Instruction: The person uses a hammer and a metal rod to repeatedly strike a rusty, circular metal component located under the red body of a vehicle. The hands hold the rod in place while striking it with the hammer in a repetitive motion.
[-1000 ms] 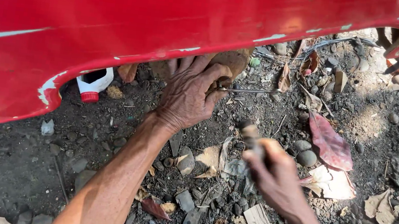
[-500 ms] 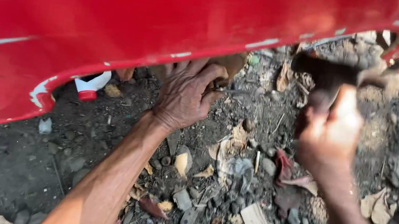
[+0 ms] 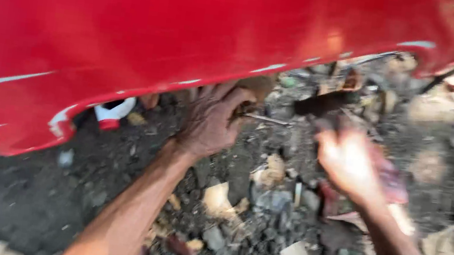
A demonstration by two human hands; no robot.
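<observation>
Mid-strike step, as I read it: panel-beating the lower edge of the red panel point(image 3: 193, 29).

Left hand point(image 3: 210, 122) is tucked under the panel's bottom lip, fingers curled and pressed up against the edge near a brownish block point(image 3: 256, 84) that sits right at the lip. I can't tell whether the hand grips the block or only braces beside it; fingertips are hidden behind the panel. A thin metal rod point(image 3: 266, 118) pokes out just right of the knuckles, touching or nearly so.

Right hand point(image 3: 350, 164) is blurred and overexposed, closed around the handle of a dark hammer point(image 3: 323, 105). The head sits just below the panel edge, right of the left hand, close but apart from it. Too blurred to say if the head touches the panel.

Ground point(image 3: 261, 220) below is gravel, stones, dry leaves and scraps. A white and red bottle point(image 3: 115, 114) lies under the panel, left of the left hand.

My judgement on the next move: the blow has to land on the lip beside the block, not on the left fingers, which are very near the hammer's path. That calls for the left hand holding firm against the edge and a short, controlled swing. The panel edge is curved there, so a glancing hit is the risk.
</observation>
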